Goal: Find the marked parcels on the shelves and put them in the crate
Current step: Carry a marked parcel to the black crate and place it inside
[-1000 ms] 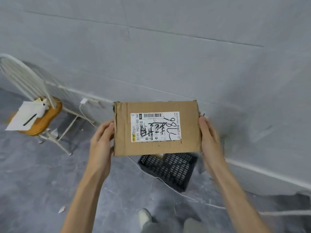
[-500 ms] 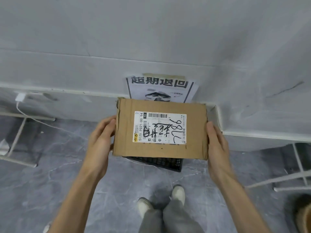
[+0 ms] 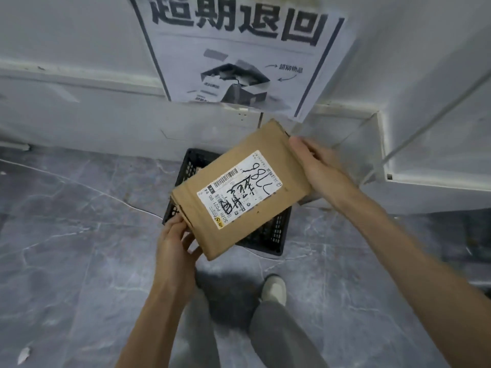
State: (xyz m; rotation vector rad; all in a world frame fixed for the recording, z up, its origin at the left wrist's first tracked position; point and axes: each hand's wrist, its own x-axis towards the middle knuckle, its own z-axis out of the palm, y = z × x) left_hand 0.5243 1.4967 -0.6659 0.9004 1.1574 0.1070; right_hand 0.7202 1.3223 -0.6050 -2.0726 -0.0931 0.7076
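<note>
A flat brown cardboard parcel (image 3: 240,229) with a white shipping label marked in black pen hangs tilted just above a black slatted crate (image 3: 273,232) on the floor. My left hand (image 3: 175,243) grips the parcel's near left corner from below. My right hand (image 3: 318,166) holds its far right edge. The parcel covers most of the crate, so the crate's inside is hidden.
A white paper notice (image 3: 239,54) with large black characters is taped to the grey wall right behind the crate. A white skirting ledge (image 3: 382,144) juts out at the right. My feet (image 3: 273,288) stand on grey marbled floor close in front of the crate.
The view has dropped and closed in on the crate. The parcel has gone from level at chest height to tilted and turned, low over the crate, both hands still holding it.
</note>
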